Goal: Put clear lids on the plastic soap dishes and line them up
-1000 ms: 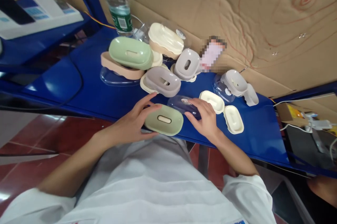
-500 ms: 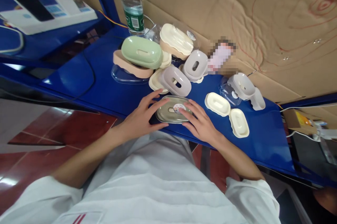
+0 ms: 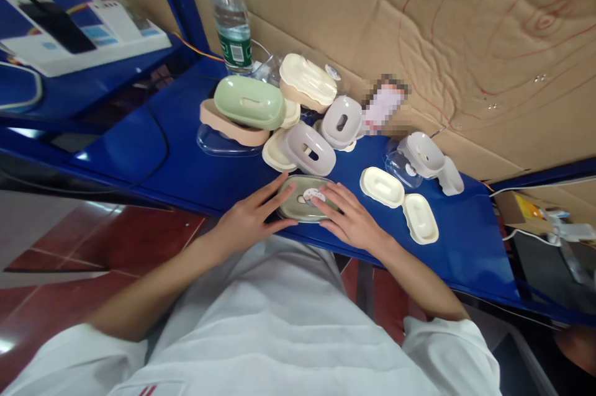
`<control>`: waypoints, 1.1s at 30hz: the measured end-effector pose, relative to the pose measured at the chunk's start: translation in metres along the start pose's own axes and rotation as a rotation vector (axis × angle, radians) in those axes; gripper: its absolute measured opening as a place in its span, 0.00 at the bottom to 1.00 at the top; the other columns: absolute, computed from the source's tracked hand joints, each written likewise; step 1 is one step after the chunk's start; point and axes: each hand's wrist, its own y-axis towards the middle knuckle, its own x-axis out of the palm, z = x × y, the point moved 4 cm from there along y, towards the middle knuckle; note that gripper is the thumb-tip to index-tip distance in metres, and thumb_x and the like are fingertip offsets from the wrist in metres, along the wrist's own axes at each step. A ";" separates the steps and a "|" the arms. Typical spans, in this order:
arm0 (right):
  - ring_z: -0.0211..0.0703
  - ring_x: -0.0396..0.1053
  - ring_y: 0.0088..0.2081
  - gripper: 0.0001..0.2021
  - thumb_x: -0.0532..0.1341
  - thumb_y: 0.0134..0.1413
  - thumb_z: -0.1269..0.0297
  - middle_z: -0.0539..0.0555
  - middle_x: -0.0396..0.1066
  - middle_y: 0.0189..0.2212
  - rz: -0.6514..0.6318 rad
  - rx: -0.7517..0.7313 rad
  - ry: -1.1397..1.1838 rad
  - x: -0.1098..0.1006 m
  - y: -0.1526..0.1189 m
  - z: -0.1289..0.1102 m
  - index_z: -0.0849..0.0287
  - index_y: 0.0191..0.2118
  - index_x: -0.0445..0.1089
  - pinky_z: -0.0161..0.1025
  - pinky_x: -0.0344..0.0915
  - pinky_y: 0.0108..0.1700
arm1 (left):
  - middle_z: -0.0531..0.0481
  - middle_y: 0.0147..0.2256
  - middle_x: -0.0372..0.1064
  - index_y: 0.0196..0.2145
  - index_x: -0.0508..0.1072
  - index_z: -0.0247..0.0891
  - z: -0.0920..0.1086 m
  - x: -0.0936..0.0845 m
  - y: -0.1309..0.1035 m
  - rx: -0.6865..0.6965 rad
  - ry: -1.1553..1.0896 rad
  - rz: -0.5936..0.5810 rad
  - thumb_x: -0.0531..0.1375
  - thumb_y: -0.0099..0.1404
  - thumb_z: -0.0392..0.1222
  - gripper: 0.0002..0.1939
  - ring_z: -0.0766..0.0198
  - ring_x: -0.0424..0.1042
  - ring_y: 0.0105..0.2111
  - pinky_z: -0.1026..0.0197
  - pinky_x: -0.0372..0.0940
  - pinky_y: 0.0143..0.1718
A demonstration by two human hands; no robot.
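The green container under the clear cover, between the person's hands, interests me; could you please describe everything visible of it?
The green container is oval, dull green and plastic-looking, with a pale slot in its upper face. A clear cover bearing a round whitish sticker lies over it. It sits lengthwise, close to the blue table's near edge. The left hand's fingers bracket its left end; the right hand's fingers lie over its right end, hiding part.
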 end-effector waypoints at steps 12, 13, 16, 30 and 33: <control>0.54 0.63 0.74 0.28 0.47 0.80 0.60 0.59 0.68 0.72 0.095 0.137 0.138 -0.013 -0.005 0.026 0.50 0.79 0.55 0.61 0.65 0.73 | 0.38 0.67 0.65 0.65 0.72 0.45 -0.011 -0.005 0.001 -0.085 -0.239 -0.187 0.71 0.69 0.59 0.33 0.47 0.73 0.66 0.48 0.73 0.66; 0.53 0.62 0.75 0.29 0.46 0.79 0.65 0.58 0.67 0.72 0.096 0.156 0.119 -0.012 -0.005 0.030 0.50 0.80 0.54 0.61 0.64 0.73 | 0.39 0.67 0.65 0.63 0.73 0.45 -0.014 -0.006 0.000 -0.080 -0.281 -0.246 0.71 0.68 0.61 0.32 0.48 0.73 0.65 0.49 0.73 0.66; 0.53 0.57 0.77 0.34 0.46 0.74 0.74 0.59 0.63 0.75 0.035 0.198 0.034 -0.003 0.004 0.037 0.51 0.81 0.52 0.64 0.60 0.74 | 0.40 0.66 0.66 0.60 0.73 0.46 -0.021 -0.015 -0.002 -0.074 -0.372 -0.322 0.71 0.68 0.62 0.30 0.50 0.72 0.66 0.51 0.72 0.66; 0.57 0.65 0.67 0.38 0.53 0.56 0.83 0.61 0.73 0.64 0.025 0.205 -0.079 -0.016 -0.011 0.036 0.52 0.70 0.70 0.61 0.59 0.68 | 0.35 0.67 0.67 0.55 0.66 0.44 -0.043 -0.037 -0.011 -0.166 -0.235 -0.188 0.72 0.65 0.64 0.32 0.43 0.73 0.65 0.41 0.74 0.62; 0.59 0.65 0.67 0.33 0.54 0.55 0.82 0.60 0.73 0.65 0.034 0.241 -0.100 -0.024 -0.016 0.045 0.53 0.62 0.77 0.62 0.59 0.67 | 0.35 0.66 0.67 0.56 0.66 0.44 -0.049 -0.045 -0.015 -0.177 -0.190 -0.207 0.71 0.66 0.65 0.33 0.41 0.73 0.65 0.37 0.73 0.62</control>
